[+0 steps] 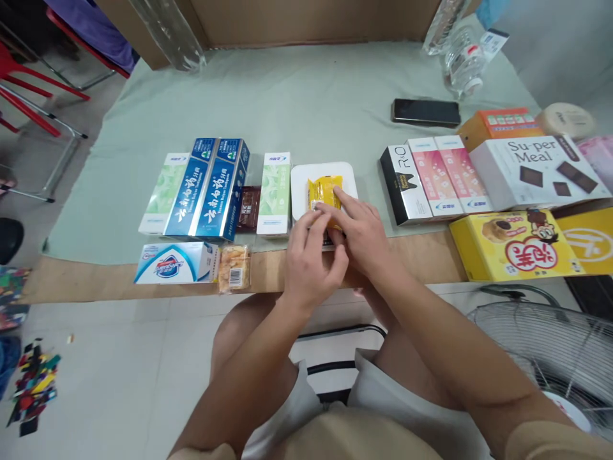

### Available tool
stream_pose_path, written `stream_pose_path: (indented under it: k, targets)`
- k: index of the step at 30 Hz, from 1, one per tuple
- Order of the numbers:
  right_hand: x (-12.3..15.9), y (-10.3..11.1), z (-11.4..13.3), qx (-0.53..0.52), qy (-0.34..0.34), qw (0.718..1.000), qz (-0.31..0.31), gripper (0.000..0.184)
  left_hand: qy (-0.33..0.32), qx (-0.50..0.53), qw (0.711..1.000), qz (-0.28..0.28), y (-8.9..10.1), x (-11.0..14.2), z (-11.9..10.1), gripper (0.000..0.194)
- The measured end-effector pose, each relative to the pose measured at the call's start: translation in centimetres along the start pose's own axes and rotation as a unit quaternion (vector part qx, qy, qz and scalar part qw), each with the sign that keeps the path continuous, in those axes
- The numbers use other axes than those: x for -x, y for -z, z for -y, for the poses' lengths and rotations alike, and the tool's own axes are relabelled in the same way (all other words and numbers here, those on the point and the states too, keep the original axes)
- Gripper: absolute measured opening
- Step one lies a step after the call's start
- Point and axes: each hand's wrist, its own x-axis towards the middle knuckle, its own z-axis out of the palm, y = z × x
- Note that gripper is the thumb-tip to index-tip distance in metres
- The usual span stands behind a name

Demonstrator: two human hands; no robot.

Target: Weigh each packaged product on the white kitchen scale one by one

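A small yellow packet (325,185) lies over a white square device with rounded corners (299,176), which looks like a small scale; a dark strip shows at its front edge. My right hand (361,230) grips the packet from the right, its index finger stretched along the top. From the left, my left hand (311,255) curls its fingers at the packet's near edge, close against the right fingertips. The hands hide the packet's lower part. Left of the device is a green and white box (274,195), with a dark brown packet (248,207) beside it.
Blue toothpaste boxes (223,191), a white and blue soap box (175,263) and a clear-wrapped snack (234,268) are at left. At right are pink boxes (433,179), a black and white box (407,185), a yellow box (517,246), a phone (425,112) and a bottle (464,64).
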Motion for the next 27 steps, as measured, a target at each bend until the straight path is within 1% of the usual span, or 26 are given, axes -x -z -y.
stream_pose_path:
  k: [2, 4, 7, 8, 10, 12, 14, 17, 19, 21, 24, 26, 27]
  targets:
    - [0.4, 0.4, -0.6, -0.029, -0.015, 0.999, -0.007, 0.042, -0.025, 0.022, 0.999, 0.019, -0.5, 0.0, -0.5, 0.045]
    - [1.0, 1.3, -1.3, -0.044, -0.018, 0.998, -0.047, 0.042, -0.046, 0.039, 0.998, 0.026, -0.9, 0.0, -0.9, 0.044]
    - [1.8, 2.9, -2.9, 0.002, -0.024, 0.992, -0.125, 0.041, -0.06, 0.05, 0.997, 0.022, -1.1, 0.0, -1.3, 0.043]
    - [1.9, 3.3, -3.5, 0.027, -0.03, 0.989, -0.141, 0.04, -0.06, 0.05, 0.997, 0.019, -1.1, -0.1, -1.3, 0.043]
    - [2.0, 4.0, -4.5, 0.069, -0.05, 0.986, -0.141, 0.039, -0.062, 0.049, 0.997, 0.015, -1.0, -0.2, -1.3, 0.041]
    - [2.0, 4.4, -5.3, 0.09, -0.062, 0.987, -0.115, 0.037, -0.065, 0.047, 0.997, 0.009, -0.9, -0.3, -1.2, 0.04]
    - [2.0, 4.4, -5.5, 0.107, -0.066, 0.988, -0.084, 0.038, -0.065, 0.042, 0.997, -0.002, -0.8, -0.3, -1.1, 0.039]
    - [2.2, 4.4, -4.8, 0.148, -0.064, 0.984, -0.071, 0.04, -0.054, 0.03, 0.998, -0.027, -0.5, -0.3, -0.8, 0.037]
    - [2.2, 4.3, -3.9, 0.157, -0.064, 0.982, -0.085, 0.041, -0.038, 0.015, 0.998, -0.043, -0.2, -0.3, -0.4, 0.036]
    - [2.0, 3.9, -2.7, 0.139, -0.047, 0.984, -0.105, 0.04, -0.017, -0.008, 0.998, -0.052, 0.2, -0.2, 0.1, 0.036]
    - [1.3, 2.7, -0.4, 0.095, 0.009, 0.988, -0.118, 0.033, 0.011, -0.035, 0.997, -0.067, 1.4, 0.0, 0.5, 0.035]
    - [0.9, 1.6, 1.6, 0.053, 0.06, 0.99, -0.112, 0.029, -0.003, -0.028, 0.995, -0.091, 2.5, 0.3, 0.4, 0.031]
    - [0.9, 1.0, 2.7, 0.03, 0.089, 0.99, -0.101, 0.027, -0.025, -0.019, 0.994, -0.108, 3.2, 0.6, 0.3, 0.029]
